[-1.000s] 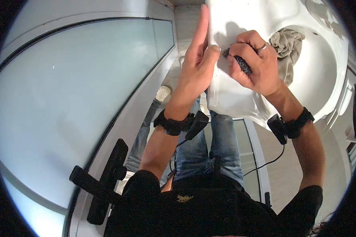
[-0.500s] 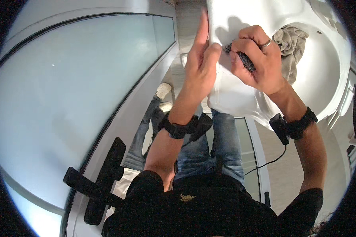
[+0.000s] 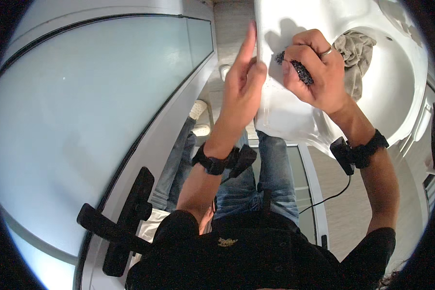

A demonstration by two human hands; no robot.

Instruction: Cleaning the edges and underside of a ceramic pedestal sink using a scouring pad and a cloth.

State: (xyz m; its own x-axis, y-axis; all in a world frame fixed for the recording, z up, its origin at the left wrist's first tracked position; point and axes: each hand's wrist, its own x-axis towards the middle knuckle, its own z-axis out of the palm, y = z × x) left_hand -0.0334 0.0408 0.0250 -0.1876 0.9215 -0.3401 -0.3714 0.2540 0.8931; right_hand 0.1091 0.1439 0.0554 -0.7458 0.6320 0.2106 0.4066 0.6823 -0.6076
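My right hand [image 3: 320,77] is closed around a dark, glittery metal scouring pad [image 3: 302,72] above the white washbasin's [image 3: 280,108] flat left side. Its shadow falls on the basin surface just beyond it. At the basin's left edge, my left hand [image 3: 244,89] is held upright on its side with fingers straight and nothing in it. Whether it touches the rim, I cannot tell. Inside the bowl, to the right of my right hand, a crumpled grey-brown cloth [image 3: 355,53] hangs against the wall of the bowl.
A frosted glass door [image 3: 96,96] with a black lever handle [image 3: 125,222] fills the left side. Between it and me show jeans and white clogs [image 3: 198,110]; I cannot tell whether they are a reflection. A black cable [image 3: 331,197] trails from my right wrist.
My left hand has moved slightly down and left, away from the basin's edge. My right hand, with the scouring pad, has stayed almost in place.
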